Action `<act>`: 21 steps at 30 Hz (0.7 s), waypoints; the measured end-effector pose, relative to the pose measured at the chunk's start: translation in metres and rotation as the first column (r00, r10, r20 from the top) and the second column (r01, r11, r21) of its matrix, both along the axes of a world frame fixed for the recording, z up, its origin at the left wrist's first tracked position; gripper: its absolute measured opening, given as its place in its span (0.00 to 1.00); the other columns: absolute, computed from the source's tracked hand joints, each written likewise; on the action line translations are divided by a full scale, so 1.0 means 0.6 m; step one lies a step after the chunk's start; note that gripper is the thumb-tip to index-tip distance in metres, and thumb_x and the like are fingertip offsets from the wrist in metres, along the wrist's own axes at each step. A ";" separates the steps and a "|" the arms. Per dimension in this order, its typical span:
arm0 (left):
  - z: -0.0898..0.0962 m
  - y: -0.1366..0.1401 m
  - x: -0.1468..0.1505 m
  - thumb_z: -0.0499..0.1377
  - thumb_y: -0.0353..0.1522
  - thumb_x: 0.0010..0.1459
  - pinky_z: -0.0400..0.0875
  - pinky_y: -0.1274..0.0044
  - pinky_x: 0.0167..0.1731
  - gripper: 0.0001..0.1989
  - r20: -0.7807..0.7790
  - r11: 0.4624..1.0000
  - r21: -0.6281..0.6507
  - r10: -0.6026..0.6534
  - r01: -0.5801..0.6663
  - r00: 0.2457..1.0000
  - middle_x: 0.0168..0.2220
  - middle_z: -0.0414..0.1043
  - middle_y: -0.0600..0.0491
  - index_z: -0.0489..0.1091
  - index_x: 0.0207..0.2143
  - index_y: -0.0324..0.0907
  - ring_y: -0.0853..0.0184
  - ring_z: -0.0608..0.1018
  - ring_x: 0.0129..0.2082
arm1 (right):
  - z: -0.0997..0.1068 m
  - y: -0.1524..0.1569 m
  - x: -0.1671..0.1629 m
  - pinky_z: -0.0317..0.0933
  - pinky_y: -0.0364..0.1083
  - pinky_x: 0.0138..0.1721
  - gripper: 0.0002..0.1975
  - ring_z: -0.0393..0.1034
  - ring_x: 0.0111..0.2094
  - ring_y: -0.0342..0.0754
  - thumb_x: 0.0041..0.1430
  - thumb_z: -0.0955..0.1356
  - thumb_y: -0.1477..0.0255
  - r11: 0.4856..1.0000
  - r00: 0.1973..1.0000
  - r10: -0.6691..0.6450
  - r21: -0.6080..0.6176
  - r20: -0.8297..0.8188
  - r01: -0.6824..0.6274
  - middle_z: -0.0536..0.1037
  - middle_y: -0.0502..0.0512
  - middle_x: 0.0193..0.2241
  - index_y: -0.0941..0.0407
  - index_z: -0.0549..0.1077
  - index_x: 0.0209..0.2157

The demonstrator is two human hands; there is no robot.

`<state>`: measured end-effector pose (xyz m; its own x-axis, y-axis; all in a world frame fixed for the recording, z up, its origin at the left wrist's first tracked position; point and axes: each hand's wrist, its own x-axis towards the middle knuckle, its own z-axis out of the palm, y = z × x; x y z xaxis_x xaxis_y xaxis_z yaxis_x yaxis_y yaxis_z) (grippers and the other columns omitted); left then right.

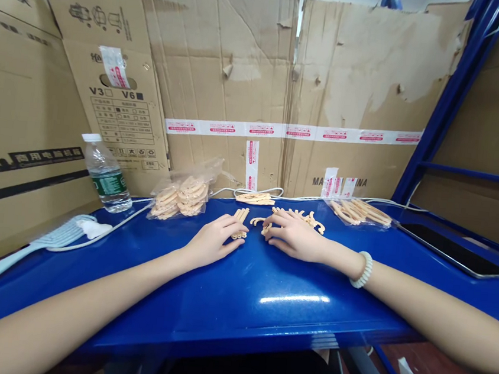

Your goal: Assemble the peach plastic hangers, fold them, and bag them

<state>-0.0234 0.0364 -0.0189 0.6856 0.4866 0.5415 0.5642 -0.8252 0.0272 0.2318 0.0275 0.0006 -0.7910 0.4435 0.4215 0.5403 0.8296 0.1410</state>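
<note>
My left hand [213, 241] is on the blue table, its fingers and thumb closed around the near side of a small bundle of short tan sticks [242, 215]. To its right, my right hand [294, 234] bends its fingers down over a small tan piece [266, 229], pinched near the fingertips and partly hidden. Several curved tan pieces [312, 220] lie behind and beside that hand, some covered by it. A single curved tan piece [256, 220] sits between the two hands. Farther back lies a pile of longer tan strips [255, 198].
Clear bags hold tan rings [192, 196] at left and tan loops [358, 212] at right. A water bottle [106, 178], a pale blue swatter-like tool [55, 235] and crumpled white tissue [93, 228] stand or lie left. A phone [454, 250] lies right. Cardboard [225, 77] walls the back.
</note>
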 end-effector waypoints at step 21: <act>0.050 0.125 0.046 0.53 0.31 0.59 0.65 0.68 0.51 0.14 -0.085 0.964 -0.124 0.226 -0.236 0.970 0.48 0.69 0.44 0.63 0.48 0.38 0.59 0.71 0.51 | 0.015 0.003 0.017 0.56 0.51 0.43 0.06 0.65 0.41 0.50 0.62 0.63 0.72 0.990 0.969 -0.139 -0.054 -0.203 0.131 0.75 0.55 0.34 0.55 0.72 0.35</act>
